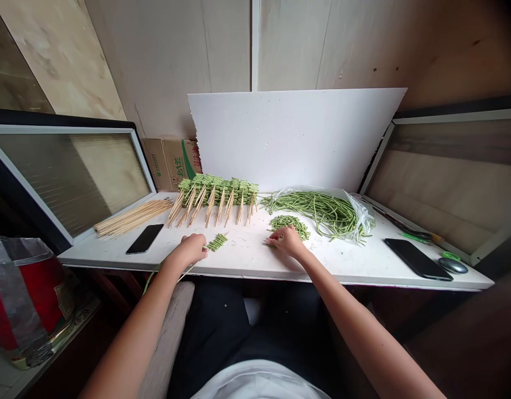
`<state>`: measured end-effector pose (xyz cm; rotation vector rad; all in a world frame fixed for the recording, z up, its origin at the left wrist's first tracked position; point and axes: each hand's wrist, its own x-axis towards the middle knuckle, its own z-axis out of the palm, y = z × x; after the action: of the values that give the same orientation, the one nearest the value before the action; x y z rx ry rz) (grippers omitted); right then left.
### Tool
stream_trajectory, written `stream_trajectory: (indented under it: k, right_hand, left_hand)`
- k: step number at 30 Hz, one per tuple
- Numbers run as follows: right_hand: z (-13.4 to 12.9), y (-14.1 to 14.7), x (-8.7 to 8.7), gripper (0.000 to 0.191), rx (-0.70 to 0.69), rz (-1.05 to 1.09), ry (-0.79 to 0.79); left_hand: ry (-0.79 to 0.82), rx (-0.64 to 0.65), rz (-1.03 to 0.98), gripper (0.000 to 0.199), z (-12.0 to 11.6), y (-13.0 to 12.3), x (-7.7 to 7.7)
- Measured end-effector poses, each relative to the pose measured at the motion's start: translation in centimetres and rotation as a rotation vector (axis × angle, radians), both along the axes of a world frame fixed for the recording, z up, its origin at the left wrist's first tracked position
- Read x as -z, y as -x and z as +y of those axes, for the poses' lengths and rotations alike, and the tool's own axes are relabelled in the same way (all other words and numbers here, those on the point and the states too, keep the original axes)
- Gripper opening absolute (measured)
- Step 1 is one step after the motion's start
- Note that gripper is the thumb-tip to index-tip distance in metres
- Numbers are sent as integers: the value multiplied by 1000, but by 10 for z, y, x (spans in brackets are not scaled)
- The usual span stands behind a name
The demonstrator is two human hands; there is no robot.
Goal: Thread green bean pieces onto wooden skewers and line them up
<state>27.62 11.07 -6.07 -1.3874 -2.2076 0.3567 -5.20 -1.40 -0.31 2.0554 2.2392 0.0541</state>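
Observation:
At the front edge of the table, my left hand (192, 248) is closed around the end of a skewer. Cut green bean pieces (217, 242) sit side by side along this skewer, and its tip points right, away from the hand. Long bean strands (148, 281) hang over the edge below my left wrist; whether the hand grips them too is hidden. My right hand (286, 241) pinches at the near left edge of a pile of cut beans (294, 221), with a bit of green at its fingertips.
Behind lies a stack of filled bean skewers (217, 188), sticks toward me. Bare bamboo skewers (133, 216) and a phone (144, 239) lie left. To the right are long beans (325, 209) in a plastic bag, another phone (417, 259) and a mouse (453, 265). A white board (297, 138) stands behind.

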Motion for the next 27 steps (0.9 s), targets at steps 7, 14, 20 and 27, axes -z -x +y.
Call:
stream_trajectory:
  k: [7, 14, 20, 27]
  right_hand:
    - [0, -6, -13, 40, -73, 41, 78]
    - [-3, -8, -18, 37, -91, 42, 104]
    - [-6, -5, -17, 36, -86, 42, 84]
    - [-6, -4, -19, 37, -75, 44, 64]
  left_hand:
    - [-54, 33, 84, 22, 6, 2, 6]
    - [-111, 45, 83, 22, 19, 15, 22]
    - [-145, 89, 76, 25, 20, 14, 26]
    - [-212, 62, 27, 25, 14, 20, 8]
